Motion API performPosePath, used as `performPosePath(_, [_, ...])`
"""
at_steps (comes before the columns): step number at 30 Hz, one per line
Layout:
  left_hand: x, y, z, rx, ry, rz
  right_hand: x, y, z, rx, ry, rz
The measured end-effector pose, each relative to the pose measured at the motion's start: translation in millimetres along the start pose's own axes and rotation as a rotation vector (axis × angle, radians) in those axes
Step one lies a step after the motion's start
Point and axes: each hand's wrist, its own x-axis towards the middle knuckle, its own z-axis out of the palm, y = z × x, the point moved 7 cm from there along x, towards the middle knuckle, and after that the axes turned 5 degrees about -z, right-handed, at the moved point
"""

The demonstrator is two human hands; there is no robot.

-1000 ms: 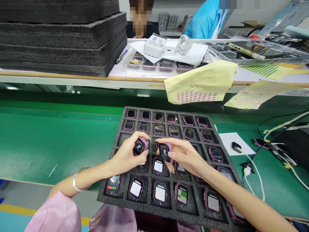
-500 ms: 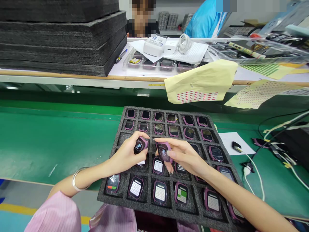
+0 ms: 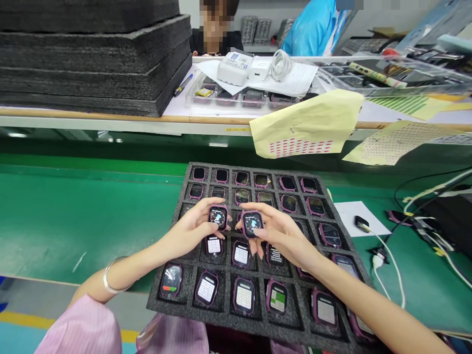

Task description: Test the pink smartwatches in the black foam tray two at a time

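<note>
My left hand (image 3: pixel 201 222) grips a purple smartwatch body (image 3: pixel 218 217), its lit face turned up toward me. A matching smartwatch body (image 3: pixel 252 223) with the same kind of lit dial is in my right hand (image 3: pixel 277 227), the thumb on its lower right edge. Both are held side by side, a little apart, over a black foam tray (image 3: pixel 228 268). Several purple watch bodies sit in the tray's compartments. Front-row ones, such as this one (image 3: pixel 244 293), have lit screens; those in the back rows are dark. My hands hide part of the middle row.
Black foam sheets (image 3: pixel 92 64) are stacked on the shelf at left. A clear plastic tray with a white adapter (image 3: pixel 235 68) and coiled cable (image 3: pixel 281 65) is beyond. Yellow sheets (image 3: pixel 306 125) hang from the shelf edge. Cables (image 3: pixel 396 275) lie at right. Two people are across the shelf.
Both watches have been tilted so their faces point up more squarely at me. The left one has moved slightly right and up, its dial now less covered by my fingers.
</note>
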Motion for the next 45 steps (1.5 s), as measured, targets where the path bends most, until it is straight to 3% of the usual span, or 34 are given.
performPosePath(16, [0.7,-3.9,3.1,0.024,-0.050,0.012,-2.8,-0.3,-0.2,-0.088,0.001,-0.028])
performPosePath(23, [-0.2,-3.7,4.1,0.039,-0.048,0.007,-2.6,0.0,-2.3,-0.168,0.089,-0.019])
performPosePath(29, [-0.1,-2.7,2.5,0.019,-0.033,0.005,-2.0,-3.9,4.1,-0.103,-0.020,-0.052])
performPosePath(40, [-4.4,0.7,0.8,0.005,-0.013,0.012,4.8,3.4,-1.5,-0.139,0.021,-0.009])
performPosePath(45, [-6.6,3.3,1.3,-0.024,-0.024,0.031,6.8,4.5,4.4,-0.144,-0.036,-0.019])
